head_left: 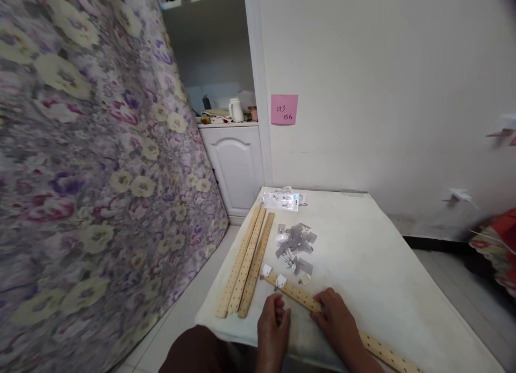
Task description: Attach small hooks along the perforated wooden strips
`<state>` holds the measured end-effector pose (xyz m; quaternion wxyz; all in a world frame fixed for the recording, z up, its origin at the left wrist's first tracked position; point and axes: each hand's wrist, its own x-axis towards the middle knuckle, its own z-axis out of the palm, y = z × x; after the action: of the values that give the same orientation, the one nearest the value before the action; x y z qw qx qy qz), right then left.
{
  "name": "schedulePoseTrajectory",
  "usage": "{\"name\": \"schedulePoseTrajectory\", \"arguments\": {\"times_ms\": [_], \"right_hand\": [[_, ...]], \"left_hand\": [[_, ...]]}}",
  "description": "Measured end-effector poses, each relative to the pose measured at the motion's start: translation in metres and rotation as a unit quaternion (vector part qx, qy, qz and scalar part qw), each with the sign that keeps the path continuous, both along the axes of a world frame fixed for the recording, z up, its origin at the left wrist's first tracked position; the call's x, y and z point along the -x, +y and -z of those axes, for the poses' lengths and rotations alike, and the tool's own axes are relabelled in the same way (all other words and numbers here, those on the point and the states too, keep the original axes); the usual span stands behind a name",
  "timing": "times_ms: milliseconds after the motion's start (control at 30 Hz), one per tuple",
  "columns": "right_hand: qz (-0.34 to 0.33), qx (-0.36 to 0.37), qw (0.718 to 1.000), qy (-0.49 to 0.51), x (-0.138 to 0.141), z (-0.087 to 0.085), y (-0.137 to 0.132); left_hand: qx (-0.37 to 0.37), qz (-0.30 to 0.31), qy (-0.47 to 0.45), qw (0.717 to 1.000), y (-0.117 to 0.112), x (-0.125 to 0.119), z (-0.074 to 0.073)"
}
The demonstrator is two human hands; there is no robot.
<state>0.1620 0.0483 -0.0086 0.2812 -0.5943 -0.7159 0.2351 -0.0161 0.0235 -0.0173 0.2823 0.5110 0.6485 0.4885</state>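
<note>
A long wooden strip with rows of holes lies slantwise near the table's front edge. My right hand grips it around its middle, fingers closed over the edge. Two small white pieces, one at the strip's end and another beside it, sit on the strip with small metal parts under them. Just below the strip, my left hand is held with curled fingers; whatever they hold, if anything, is hidden. Beyond the strip lies a pile of small clear plastic packets and loose metal pieces.
Three more perforated wooden strips lie side by side on the table's left. A clear blister pack rests at the far edge of the white-covered table. A floral curtain hangs at left; a pink note is on the wall.
</note>
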Motion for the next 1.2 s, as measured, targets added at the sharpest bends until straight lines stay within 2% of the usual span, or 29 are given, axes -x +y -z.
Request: {"name": "schedulePoseTrajectory", "arguments": {"times_ms": [100, 233, 467, 733, 933, 1100, 1200], "right_hand": [[-0.008, 0.015, 0.999, 0.036, -0.003, -0.001, 0.004], [0.000, 0.035, 0.995, 0.092, -0.008, -0.006, 0.023], [-0.031, 0.014, 0.998, 0.060, 0.007, -0.009, 0.053], [-0.028, 0.044, 0.998, -0.038, 0.012, -0.002, 0.063], [-0.061, 0.055, 0.996, -0.031, 0.005, -0.004, 0.070], [-0.066, 0.022, 0.997, -0.016, 0.003, -0.005, 0.070], [-0.060, 0.010, 0.998, 0.027, 0.000, -0.005, 0.068]], "left_hand": [[0.001, 0.008, 0.005, 1.000, 0.000, 0.000, -0.001], [0.006, 0.014, 0.014, 1.000, -0.001, 0.000, -0.006], [0.003, 0.023, 0.030, 0.999, -0.002, 0.000, -0.010], [-0.016, 0.028, 0.039, 0.999, -0.001, 0.001, -0.009], [-0.014, 0.022, 0.030, 0.999, -0.001, 0.000, -0.011], [-0.013, 0.024, 0.047, 0.999, -0.002, -0.002, -0.013], [-0.020, 0.024, 0.050, 0.998, -0.003, -0.003, -0.013]]}}
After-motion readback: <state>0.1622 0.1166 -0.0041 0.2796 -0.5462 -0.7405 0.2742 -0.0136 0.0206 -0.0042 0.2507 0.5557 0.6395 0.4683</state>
